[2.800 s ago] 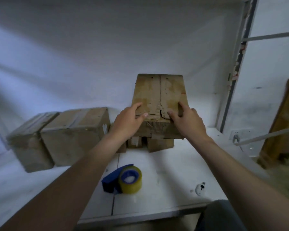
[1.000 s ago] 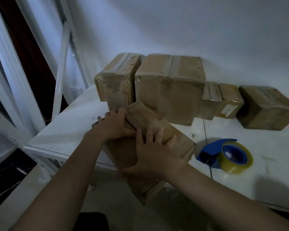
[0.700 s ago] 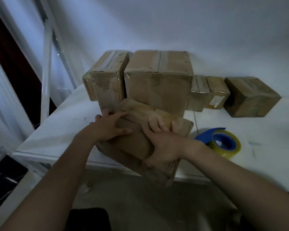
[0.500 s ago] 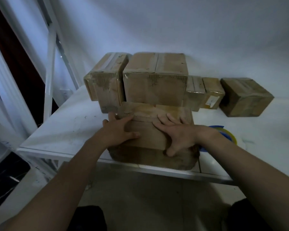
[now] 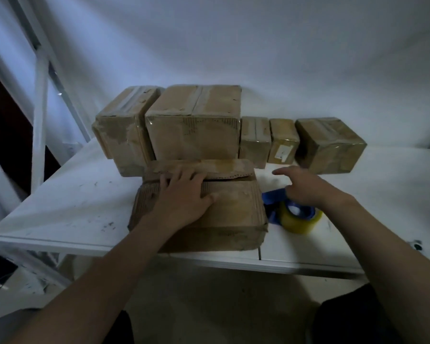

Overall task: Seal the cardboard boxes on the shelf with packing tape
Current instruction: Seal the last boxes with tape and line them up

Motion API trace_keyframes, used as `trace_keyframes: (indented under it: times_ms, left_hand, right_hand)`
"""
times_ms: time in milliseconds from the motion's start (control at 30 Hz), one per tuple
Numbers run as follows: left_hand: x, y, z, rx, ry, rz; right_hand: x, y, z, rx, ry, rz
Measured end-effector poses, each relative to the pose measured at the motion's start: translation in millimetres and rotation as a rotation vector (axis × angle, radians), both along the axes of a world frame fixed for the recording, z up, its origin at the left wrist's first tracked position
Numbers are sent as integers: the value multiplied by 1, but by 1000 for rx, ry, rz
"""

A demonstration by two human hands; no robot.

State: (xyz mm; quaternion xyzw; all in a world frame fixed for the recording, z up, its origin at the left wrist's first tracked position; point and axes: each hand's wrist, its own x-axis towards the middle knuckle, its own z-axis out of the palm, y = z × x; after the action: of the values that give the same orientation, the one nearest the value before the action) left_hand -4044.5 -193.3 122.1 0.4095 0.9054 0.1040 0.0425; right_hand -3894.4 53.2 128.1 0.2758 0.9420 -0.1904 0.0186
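Note:
A worn cardboard box [image 5: 233, 212] lies at the front edge of the white shelf [image 5: 67, 209], its top flaps closed with a gap along the seam. My left hand [image 5: 181, 194] presses flat on the near flap. My right hand [image 5: 305, 184] hovers to the right of the box, fingers loosely spread, just above a blue tape dispenser with a yellowish tape roll [image 5: 298, 219]. It holds nothing. Whether it touches the dispenser I cannot tell.
Several cardboard boxes stand in a row against the back wall: a tall box [image 5: 124, 130], a large box [image 5: 196, 122], two small boxes [image 5: 255, 137] and an angled box [image 5: 330, 142]. A white frame post [image 5: 39, 115] rises at the left. A small round object [image 5: 417, 244] lies at the shelf's right front.
My right hand has left the box top and moved right, over the tape dispenser. My left hand stays pressing on the box, which now lies square at the shelf's front.

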Motion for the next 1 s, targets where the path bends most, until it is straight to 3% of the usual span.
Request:
trace_keyframes:
  times_ms: [100, 200, 500, 900, 1000]
  left_hand:
    - [14, 24, -3, -18, -22, -50]
    - [19, 42, -7, -55, -46, -41]
    - [28, 59, -13, -85, -112, 47]
    - [40, 55, 5, -31, -206, 51]
    - [39, 51, 22, 111, -279, 30]
  right_hand:
    - [7, 29, -22, -23, -250, -81]
    - [14, 38, -34, -47, -248, -96]
    - [40, 46, -28, -56, 39, -225]
    - [67, 16, 70, 219, 389, -213]
    - [58, 2, 95, 226, 462, -186]
